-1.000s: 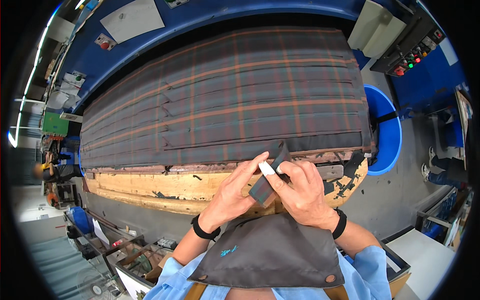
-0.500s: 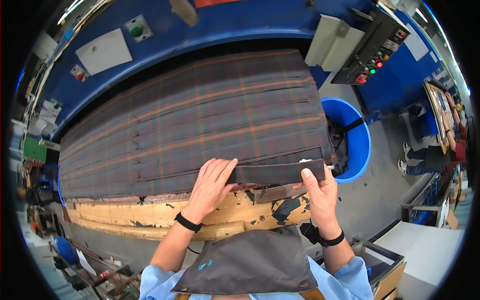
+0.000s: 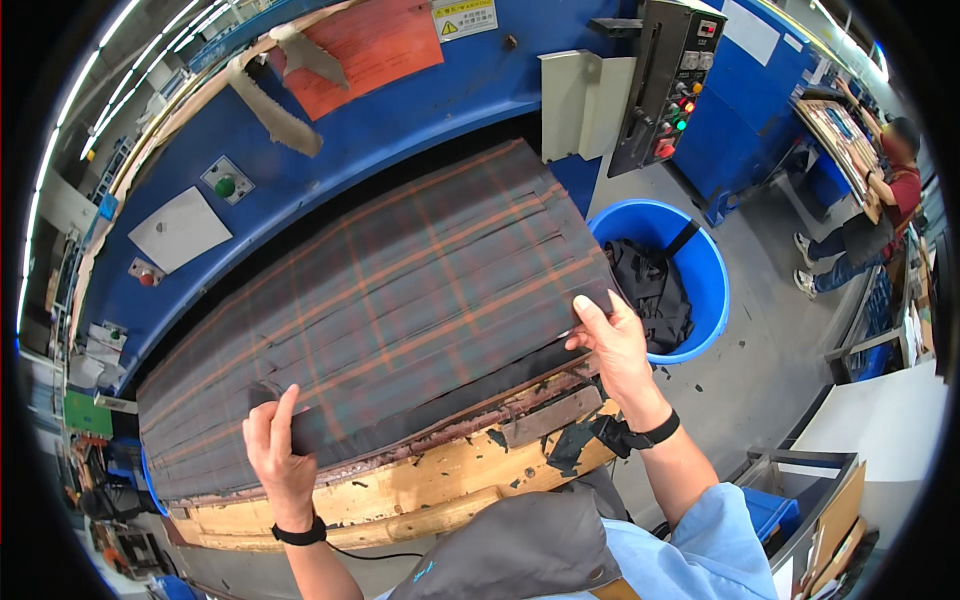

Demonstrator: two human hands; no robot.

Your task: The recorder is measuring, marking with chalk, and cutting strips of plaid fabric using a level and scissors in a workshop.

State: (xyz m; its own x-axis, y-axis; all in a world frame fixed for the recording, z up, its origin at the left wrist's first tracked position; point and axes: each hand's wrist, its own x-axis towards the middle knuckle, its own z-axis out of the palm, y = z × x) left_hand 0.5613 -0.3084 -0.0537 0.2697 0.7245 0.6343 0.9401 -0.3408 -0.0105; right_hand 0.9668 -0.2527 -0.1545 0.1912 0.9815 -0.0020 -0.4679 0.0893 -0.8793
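A large dark plaid fabric sheet (image 3: 400,310) with orange lines covers the work surface, and several long slits run across it. My left hand (image 3: 280,455) pinches the near edge of the fabric toward its left part, where a dark bit curls up between the fingers. At the near right corner, my right hand (image 3: 620,355) grips the fabric between thumb and fingers. The edge between my hands is lifted a little, and a dark layer shows beneath it. What lies under my left fingertips is partly hidden.
A wooden bench edge (image 3: 400,475) with dark scraps and a brown flat block (image 3: 552,416) runs along the front. A blue bin (image 3: 712,290) of black scraps stands right. Beyond are a blue machine (image 3: 400,105), a control panel (image 3: 665,100) and another person (image 3: 900,180).
The dark strip held between my hands is no longer seen there. My left hand has moved left and nearer, my right hand slightly; both now hold the plaid fabric's edge. The view has turned.
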